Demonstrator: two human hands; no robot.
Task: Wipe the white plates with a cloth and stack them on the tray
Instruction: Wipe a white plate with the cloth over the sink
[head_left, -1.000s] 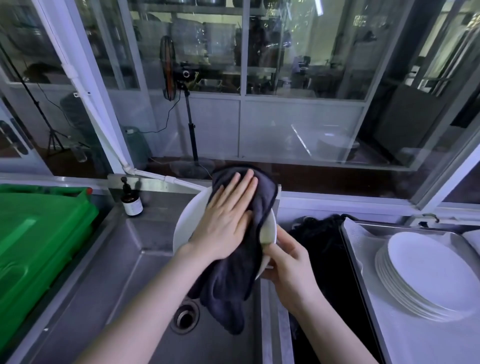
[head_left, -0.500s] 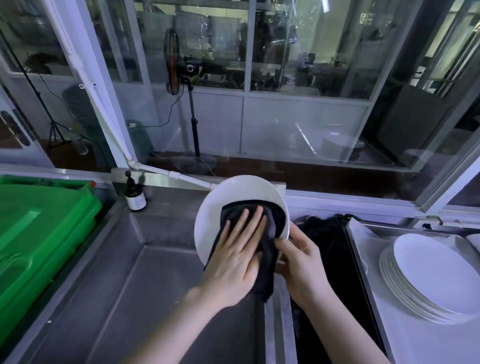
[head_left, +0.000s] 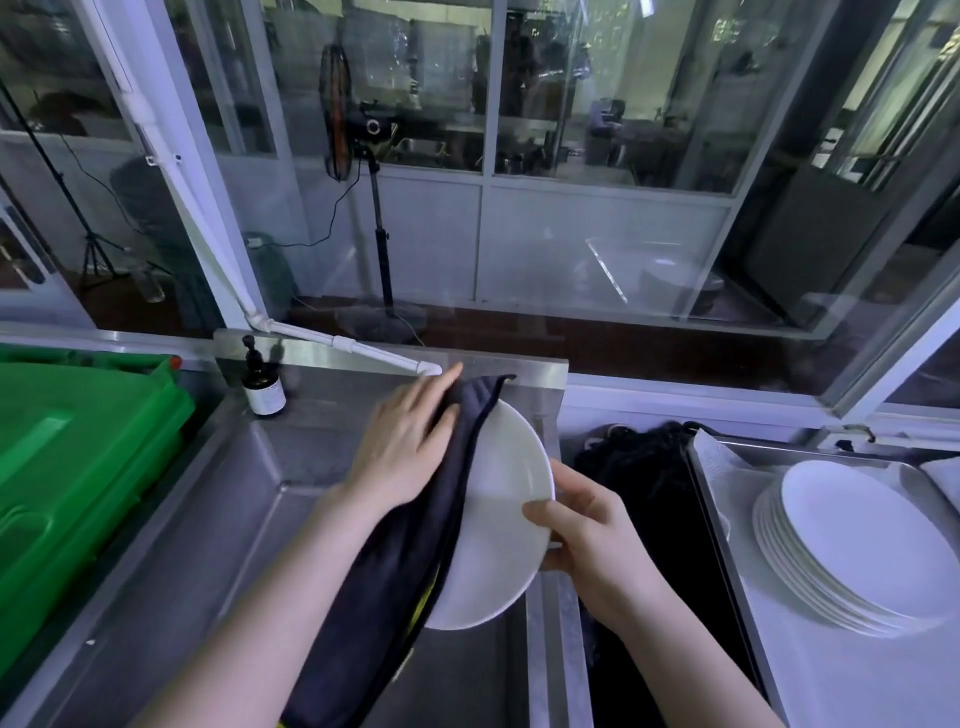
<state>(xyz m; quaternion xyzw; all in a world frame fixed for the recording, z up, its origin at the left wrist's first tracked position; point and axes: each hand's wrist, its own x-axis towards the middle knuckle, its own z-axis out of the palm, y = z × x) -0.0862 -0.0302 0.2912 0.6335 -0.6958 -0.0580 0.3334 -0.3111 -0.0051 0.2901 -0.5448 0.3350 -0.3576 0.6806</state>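
A white plate (head_left: 498, 525) is held tilted over the steel sink, its white face turned toward me and to the right. My right hand (head_left: 582, 535) grips its right rim, thumb on the face. My left hand (head_left: 402, 447) lies with straight fingers on a dark cloth (head_left: 395, 587), pressing it against the plate's left, far side. The cloth hangs down along my left forearm. A stack of several white plates (head_left: 852, 545) sits on the metal tray (head_left: 727, 478) at the right.
A steel sink basin (head_left: 218, 545) lies below the plate. A green bin (head_left: 78, 467) fills the left. A dark pump bottle (head_left: 264, 389) stands at the sink's back corner. A black bag (head_left: 649, 478) sits between sink and tray. Glass windows rise behind.
The plate has been turned, so its other face now points toward me. My left hand and the cloth moved from the front face to the plate's left, far side.
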